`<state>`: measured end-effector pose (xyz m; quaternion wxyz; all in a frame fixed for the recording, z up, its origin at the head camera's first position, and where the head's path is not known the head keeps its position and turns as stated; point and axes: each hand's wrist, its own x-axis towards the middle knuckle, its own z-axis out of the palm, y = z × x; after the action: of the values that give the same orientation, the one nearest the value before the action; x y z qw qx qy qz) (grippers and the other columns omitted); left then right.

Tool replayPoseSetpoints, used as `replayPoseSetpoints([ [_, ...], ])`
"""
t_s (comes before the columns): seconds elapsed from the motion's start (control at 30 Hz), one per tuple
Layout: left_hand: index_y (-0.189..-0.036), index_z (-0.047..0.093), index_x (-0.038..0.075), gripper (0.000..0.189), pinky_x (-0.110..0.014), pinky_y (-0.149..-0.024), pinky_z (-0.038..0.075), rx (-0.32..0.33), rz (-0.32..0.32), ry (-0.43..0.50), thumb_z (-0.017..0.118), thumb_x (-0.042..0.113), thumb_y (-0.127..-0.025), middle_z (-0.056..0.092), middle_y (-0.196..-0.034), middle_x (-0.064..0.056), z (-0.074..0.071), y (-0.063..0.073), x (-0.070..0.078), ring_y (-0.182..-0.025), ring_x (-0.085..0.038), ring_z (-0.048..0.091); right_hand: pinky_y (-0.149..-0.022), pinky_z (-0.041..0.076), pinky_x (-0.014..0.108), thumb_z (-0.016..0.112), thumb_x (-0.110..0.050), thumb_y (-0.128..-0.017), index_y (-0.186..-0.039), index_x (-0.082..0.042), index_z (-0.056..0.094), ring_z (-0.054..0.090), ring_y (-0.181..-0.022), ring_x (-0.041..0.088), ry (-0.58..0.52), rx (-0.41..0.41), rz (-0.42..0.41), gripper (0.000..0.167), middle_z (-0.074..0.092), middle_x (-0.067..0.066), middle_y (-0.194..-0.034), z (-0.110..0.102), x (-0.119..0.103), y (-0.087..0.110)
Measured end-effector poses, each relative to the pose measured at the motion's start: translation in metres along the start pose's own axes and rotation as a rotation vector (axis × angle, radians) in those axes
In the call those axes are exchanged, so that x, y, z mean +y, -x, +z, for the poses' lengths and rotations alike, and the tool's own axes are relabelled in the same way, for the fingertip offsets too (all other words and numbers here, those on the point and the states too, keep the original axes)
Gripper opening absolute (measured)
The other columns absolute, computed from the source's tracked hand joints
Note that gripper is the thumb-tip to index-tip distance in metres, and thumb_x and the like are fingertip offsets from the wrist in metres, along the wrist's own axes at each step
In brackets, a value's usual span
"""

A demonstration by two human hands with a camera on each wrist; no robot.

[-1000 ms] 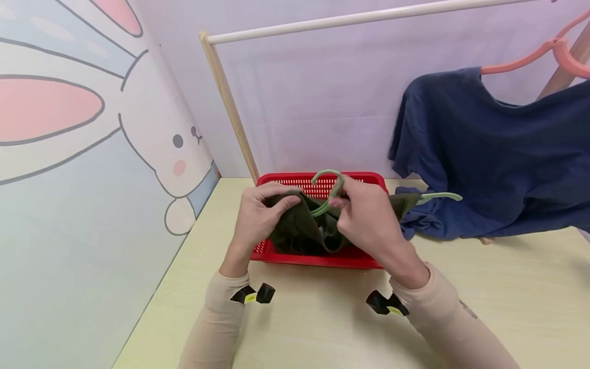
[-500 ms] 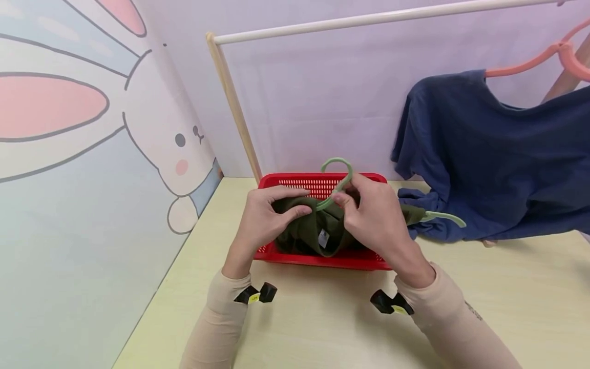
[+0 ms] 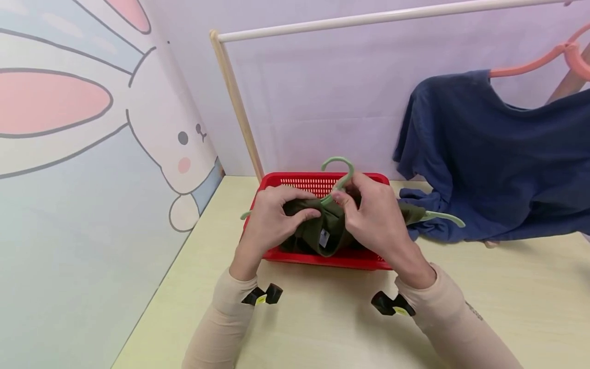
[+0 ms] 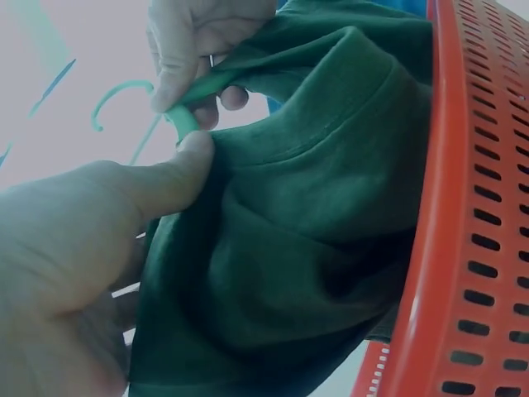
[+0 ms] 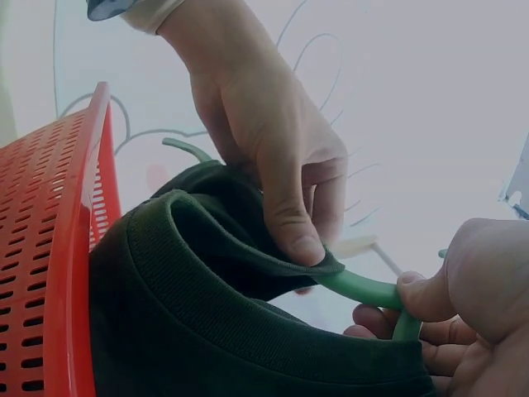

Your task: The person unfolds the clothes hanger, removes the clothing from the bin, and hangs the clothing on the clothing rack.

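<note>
A dark green shirt hangs on a light green hanger above the red basket. My right hand pinches the hanger at the base of its hook, which rises through the neckline. On the other side, my left hand pinches the shirt's collar edge between thumb and fingers, against the hanger's shoulder, as the right wrist view shows around the collar. Both hanger ends poke out past the fabric in the head view. A pale label shows inside the neck. Most of the shirt's body is bunched down in the basket.
The red basket stands on the pale table. Behind it rises a rack with a white rail and wooden legs. A navy shirt on a coral hanger hangs at the right. A rabbit-painted wall bounds the left.
The hanger with the shirt has risen slightly, and its hook stands higher. My left hand has shifted right along the collar toward the hook. The hanger's left end now shows beyond the left hand.
</note>
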<state>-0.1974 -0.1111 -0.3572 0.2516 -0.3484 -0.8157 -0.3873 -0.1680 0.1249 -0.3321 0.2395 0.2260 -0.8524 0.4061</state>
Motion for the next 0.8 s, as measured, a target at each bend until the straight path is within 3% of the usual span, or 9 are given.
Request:
replayPoseSetpoints([
  [0.13,-0.131,0.084,0.012,0.058,-0.05,-0.107,0.049,0.035,-0.007,-0.118,0.104,0.03,-0.08,0.083,-0.123,-0.003,-0.008,0.002,-0.002,-0.125,-0.024,0.07,-0.06,0.049,0.035,0.079,-0.013,-0.105,-0.111,-0.007,0.075,0.058,-0.066,0.018,-0.013,0.008,0.004,0.009,0.077,0.003,-0.087,-0.003,0.0,0.0],
  [0.23,-0.14,0.079,0.014,0.069,-0.051,-0.111,0.051,0.062,-0.037,-0.132,0.105,0.032,-0.078,0.081,-0.132,-0.003,-0.023,0.004,-0.006,-0.133,-0.025,0.068,-0.058,0.048,0.032,0.077,-0.014,-0.107,-0.111,-0.008,0.075,0.058,-0.065,0.018,-0.021,0.031,0.014,0.008,0.076,0.004,-0.086,-0.008,0.001,-0.002],
  [0.4,-0.141,0.078,0.013,0.065,-0.048,-0.102,0.062,0.083,-0.105,-0.099,0.103,0.02,-0.081,0.08,-0.131,-0.005,-0.046,0.011,-0.013,-0.123,-0.024,0.073,-0.059,0.047,0.025,0.076,-0.014,-0.108,-0.11,-0.008,0.075,0.059,-0.071,0.02,-0.051,0.077,0.036,0.007,0.07,0.006,-0.085,-0.022,0.003,-0.006],
  [0.53,-0.138,0.079,0.011,0.053,-0.048,-0.104,0.061,0.057,-0.143,-0.086,0.097,0.014,-0.088,0.081,-0.128,-0.007,-0.05,0.012,-0.017,-0.119,-0.025,0.076,-0.063,0.049,0.021,0.076,-0.013,-0.108,-0.112,-0.007,0.075,0.061,-0.076,0.02,-0.069,0.096,0.046,0.008,0.07,0.006,-0.088,-0.031,0.005,-0.007],
  [0.63,-0.128,0.083,0.009,0.035,-0.042,-0.096,0.063,0.027,-0.164,-0.075,0.091,0.013,-0.094,0.083,-0.119,-0.006,-0.045,0.01,-0.018,-0.106,-0.022,0.077,-0.065,0.051,0.02,0.076,-0.015,-0.107,-0.112,-0.008,0.075,0.063,-0.077,0.02,-0.069,0.088,0.057,0.008,0.072,0.006,-0.089,-0.034,0.005,-0.006],
  [0.7,-0.12,0.084,0.008,0.025,-0.036,-0.082,0.061,0.023,-0.18,-0.068,0.089,0.012,-0.096,0.083,-0.109,-0.005,-0.042,0.009,-0.017,-0.088,-0.018,0.072,-0.066,0.051,0.02,0.077,-0.017,-0.107,-0.112,-0.008,0.076,0.064,-0.079,0.019,-0.07,0.081,0.06,0.01,0.074,0.006,-0.09,-0.034,0.005,-0.006],
  [0.8,-0.111,0.083,0.005,0.015,-0.032,-0.06,0.045,0.051,-0.198,-0.071,0.087,0.008,-0.097,0.081,-0.096,-0.006,-0.04,0.009,-0.015,-0.064,-0.019,0.051,-0.069,0.052,0.017,0.079,-0.019,-0.106,-0.114,-0.008,0.078,0.067,-0.081,0.019,-0.086,0.07,0.062,0.014,0.078,0.007,-0.095,-0.034,0.003,-0.006],
])
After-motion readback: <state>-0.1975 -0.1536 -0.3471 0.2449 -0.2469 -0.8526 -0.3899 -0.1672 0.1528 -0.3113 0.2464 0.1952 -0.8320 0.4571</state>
